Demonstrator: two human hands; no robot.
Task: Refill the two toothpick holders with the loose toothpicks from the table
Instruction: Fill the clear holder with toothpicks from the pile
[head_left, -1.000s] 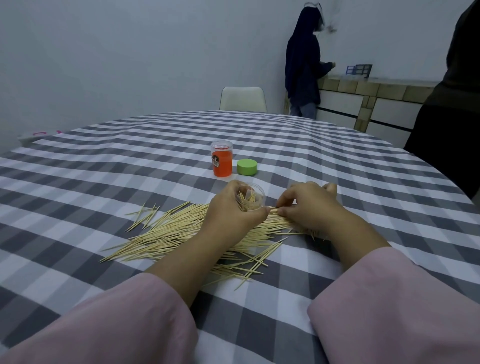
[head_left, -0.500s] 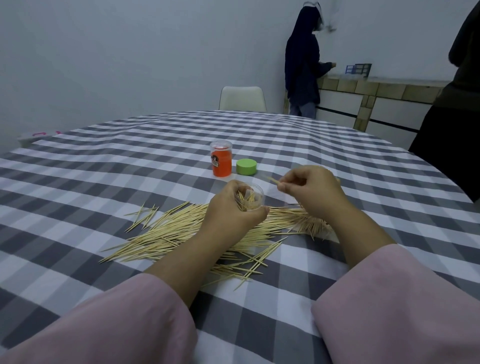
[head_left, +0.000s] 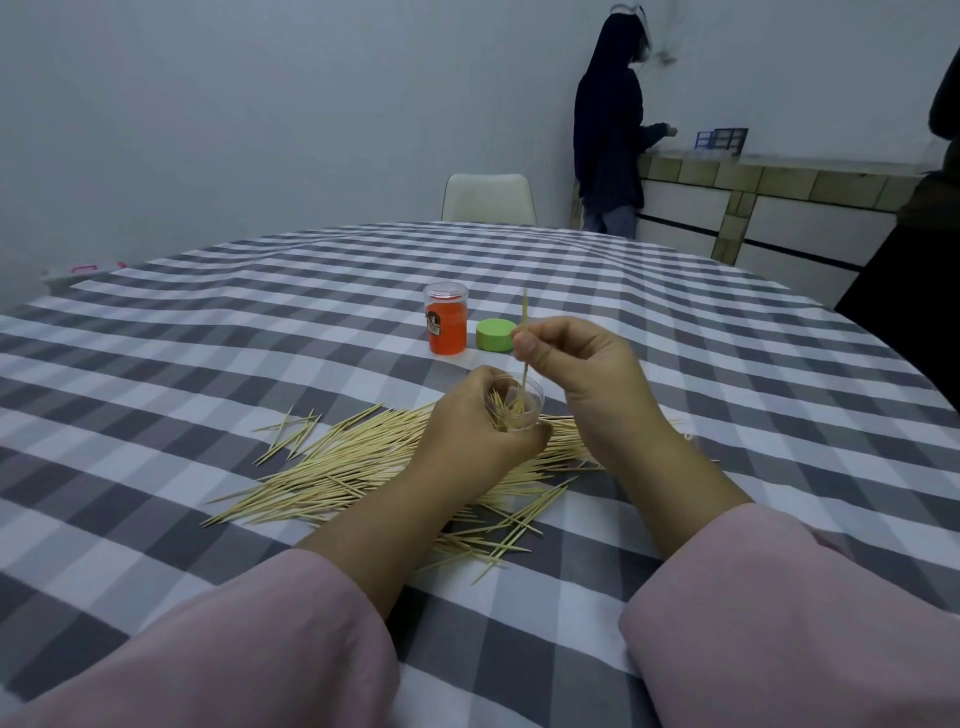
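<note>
Lifted from the pile (head_left: 363, 467) since a second ago, the right hand (head_left: 576, 374) pinches one toothpick (head_left: 524, 332) upright, its lower tip inside the clear holder (head_left: 517, 408) gripped by the left hand (head_left: 472, 426). Beyond stand an orange holder (head_left: 447, 325) and a green lid (head_left: 496, 335).

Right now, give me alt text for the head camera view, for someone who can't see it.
A right hand lowers one toothpick into a clear holder gripped by the left hand, above loose toothpicks on a checked tablecloth. Behind stand an orange holder and green lid.
</note>
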